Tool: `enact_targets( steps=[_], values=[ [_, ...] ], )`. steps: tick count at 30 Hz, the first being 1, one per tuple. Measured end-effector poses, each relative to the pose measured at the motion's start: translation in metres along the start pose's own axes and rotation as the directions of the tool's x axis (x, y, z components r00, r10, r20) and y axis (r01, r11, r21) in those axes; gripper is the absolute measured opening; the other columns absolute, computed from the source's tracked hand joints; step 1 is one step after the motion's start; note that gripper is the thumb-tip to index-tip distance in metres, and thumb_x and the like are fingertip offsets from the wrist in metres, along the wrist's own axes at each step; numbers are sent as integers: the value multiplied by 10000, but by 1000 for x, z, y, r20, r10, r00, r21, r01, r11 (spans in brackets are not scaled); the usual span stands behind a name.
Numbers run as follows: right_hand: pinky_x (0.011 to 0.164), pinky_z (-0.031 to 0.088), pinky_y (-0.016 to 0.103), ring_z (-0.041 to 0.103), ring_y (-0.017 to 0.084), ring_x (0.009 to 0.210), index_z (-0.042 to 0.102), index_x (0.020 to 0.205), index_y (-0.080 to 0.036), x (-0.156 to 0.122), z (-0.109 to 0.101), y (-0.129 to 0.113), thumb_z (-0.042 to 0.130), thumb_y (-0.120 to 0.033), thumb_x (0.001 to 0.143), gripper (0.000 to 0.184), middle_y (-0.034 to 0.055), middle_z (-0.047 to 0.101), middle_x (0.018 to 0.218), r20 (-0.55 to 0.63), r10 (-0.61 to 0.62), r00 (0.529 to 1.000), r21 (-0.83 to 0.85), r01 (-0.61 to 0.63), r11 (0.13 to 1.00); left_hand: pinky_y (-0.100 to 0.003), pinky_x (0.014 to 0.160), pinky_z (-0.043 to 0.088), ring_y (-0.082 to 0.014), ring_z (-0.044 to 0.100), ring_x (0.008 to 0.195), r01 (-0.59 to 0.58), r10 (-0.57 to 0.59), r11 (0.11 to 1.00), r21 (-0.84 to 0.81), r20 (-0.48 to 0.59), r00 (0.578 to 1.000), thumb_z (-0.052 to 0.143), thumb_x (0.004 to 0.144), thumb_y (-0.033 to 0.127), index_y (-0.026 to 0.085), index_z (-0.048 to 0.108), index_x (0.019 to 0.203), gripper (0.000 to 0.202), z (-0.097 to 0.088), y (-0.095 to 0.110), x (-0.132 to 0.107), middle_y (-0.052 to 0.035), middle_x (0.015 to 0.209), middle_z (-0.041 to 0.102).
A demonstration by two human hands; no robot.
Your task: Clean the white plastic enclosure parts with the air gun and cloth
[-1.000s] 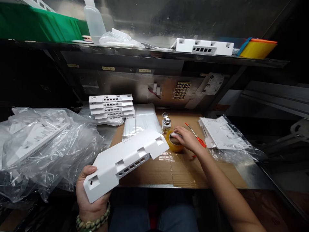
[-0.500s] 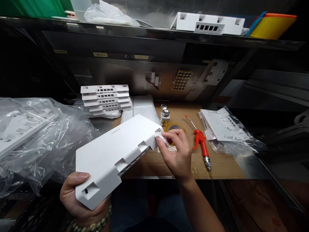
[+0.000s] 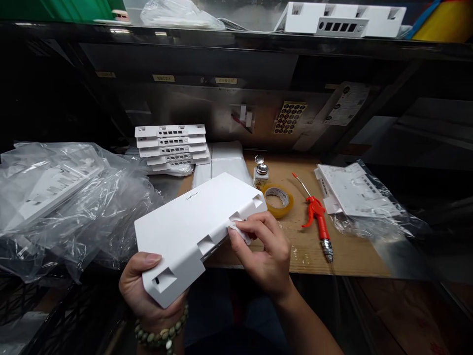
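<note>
My left hand (image 3: 142,291) grips the near corner of a white plastic housing (image 3: 192,227) and holds it tilted above the bench edge. My right hand (image 3: 264,251) pinches a small white wad of cloth (image 3: 236,230) and presses it against the housing's front edge, beside a notch. A bead bracelet (image 3: 160,335) is on my left wrist.
A tape roll (image 3: 279,199), a small metal-capped bottle (image 3: 261,175) and a red air blow gun (image 3: 316,219) lie on the cardboard mat (image 3: 343,251). Stacked white housings (image 3: 172,145) stand behind, bagged ones left (image 3: 55,197) and right (image 3: 354,195). Another housing (image 3: 340,19) rests on the shelf.
My right hand left the tape roll with the white wad and brought it to the housing's edge, sliding along it toward me. The housing rose and tilted flatter.
</note>
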State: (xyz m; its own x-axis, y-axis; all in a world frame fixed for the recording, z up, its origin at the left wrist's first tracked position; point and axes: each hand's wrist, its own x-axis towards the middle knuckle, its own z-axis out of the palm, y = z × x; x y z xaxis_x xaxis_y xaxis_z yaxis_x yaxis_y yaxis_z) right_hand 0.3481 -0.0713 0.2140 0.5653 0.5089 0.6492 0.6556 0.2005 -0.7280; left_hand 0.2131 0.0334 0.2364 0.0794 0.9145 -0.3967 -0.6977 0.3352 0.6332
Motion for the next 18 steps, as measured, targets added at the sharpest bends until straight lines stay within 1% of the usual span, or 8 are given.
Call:
enact_targets(
  steps=[3, 5, 7, 10, 12, 15, 18],
  values=[
    [639, 515, 290, 575, 130, 700, 728, 1001, -206, -5, 7, -2, 722, -83, 857, 190, 25, 617, 857, -14, -42, 999, -31, 41, 999, -308, 660, 654, -326, 741, 1000, 11, -10, 1000, -24, 44, 999, 580, 503, 118, 212, 676, 1263, 772, 1, -4, -2, -43, 1111, 785],
    [651, 523, 290, 590, 137, 724, 727, 1008, -181, -7, 11, -6, 729, -65, 842, 202, 40, 628, 866, -11, -74, 997, -33, 73, 997, -300, 651, 652, -327, 738, 1008, 19, -17, 999, -42, 51, 999, 595, 495, 101, 214, 679, 1246, 765, 3, -6, -4, -42, 1118, 784],
    [646, 528, 282, 600, 140, 729, 733, 1003, -166, -10, 13, -10, 733, -58, 833, 201, 48, 633, 861, 5, -90, 996, 4, 90, 996, -304, 645, 652, -324, 738, 1011, 36, -33, 998, -51, 46, 998, 589, 502, 94, 225, 680, 1234, 750, 5, -7, -5, -37, 1111, 785],
    [591, 512, 252, 592, 123, 688, 741, 981, -169, -12, 13, -17, 734, -74, 838, 172, 37, 624, 838, 35, -48, 998, 135, 43, 990, -327, 674, 659, -311, 738, 1028, 61, -59, 997, -42, 64, 996, 573, 562, 91, 264, 685, 1221, 690, 7, -9, -8, -19, 1089, 787],
    [574, 498, 244, 582, 120, 685, 745, 985, -174, -13, 12, -19, 730, -81, 844, 170, 31, 610, 832, 31, -5, 999, 181, -1, 983, -350, 716, 664, -310, 735, 1045, 59, -55, 998, -36, 92, 994, 570, 600, 94, 284, 689, 1212, 652, 8, -12, -8, -14, 1081, 789],
    [601, 497, 249, 573, 122, 710, 743, 1004, -174, -15, 13, -18, 724, -66, 846, 193, 32, 606, 841, 38, 8, 999, 145, -13, 989, -414, 827, 656, -330, 728, 1062, 50, -45, 998, -34, 138, 989, 574, 600, 107, 263, 694, 1210, 640, 9, -16, -8, -32, 1086, 788],
    [626, 507, 263, 573, 126, 709, 724, 1009, -164, -20, 19, -18, 725, -47, 839, 206, 39, 616, 848, 44, -52, 998, 72, 49, 996, -486, 924, 621, -355, 725, 1059, 65, -58, 997, -34, 194, 979, 573, 585, 131, 209, 686, 1224, 654, 9, -20, -8, -57, 1089, 782]
  ],
)
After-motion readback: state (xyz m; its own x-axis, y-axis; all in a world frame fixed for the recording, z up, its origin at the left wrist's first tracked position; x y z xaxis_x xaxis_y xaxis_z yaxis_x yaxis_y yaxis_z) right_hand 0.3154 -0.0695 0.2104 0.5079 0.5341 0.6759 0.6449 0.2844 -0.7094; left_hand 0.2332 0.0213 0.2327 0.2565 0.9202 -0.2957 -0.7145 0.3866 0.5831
